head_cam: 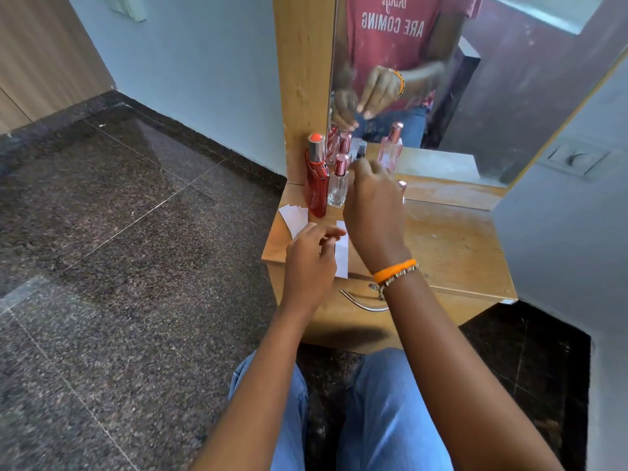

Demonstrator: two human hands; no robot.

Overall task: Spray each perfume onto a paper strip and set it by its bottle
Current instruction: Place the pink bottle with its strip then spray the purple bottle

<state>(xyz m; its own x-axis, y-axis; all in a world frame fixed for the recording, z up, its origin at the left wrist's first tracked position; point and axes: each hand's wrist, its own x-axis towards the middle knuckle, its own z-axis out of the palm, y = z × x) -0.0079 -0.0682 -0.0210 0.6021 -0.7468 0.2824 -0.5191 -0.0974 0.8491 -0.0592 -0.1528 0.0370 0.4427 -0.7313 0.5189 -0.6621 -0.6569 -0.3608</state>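
Observation:
On a small wooden dressing table point(452, 246), a tall red perfume bottle point(316, 185) and a clear bottle with a pink cap point(339, 185) stand at the back left by the mirror. My right hand point(373, 219) reaches between the bottles, its fingers closed around a small dark-capped bottle point(361, 150) that it mostly hides. Just right of that hand the pink cap of another bottle point(402, 184) peeks out. My left hand point(311, 263) pinches the left edge of a white paper strip point(342, 256) at the table's front. More paper strips point(293, 219) lie in front of the red bottle.
The mirror point(441, 96) behind the table reflects the bottles and both hands. A metal drawer handle point(360, 300) sits below the table's front edge. Dark granite floor lies to the left, and a wall with a switch plate point(577, 158) stands close on the right.

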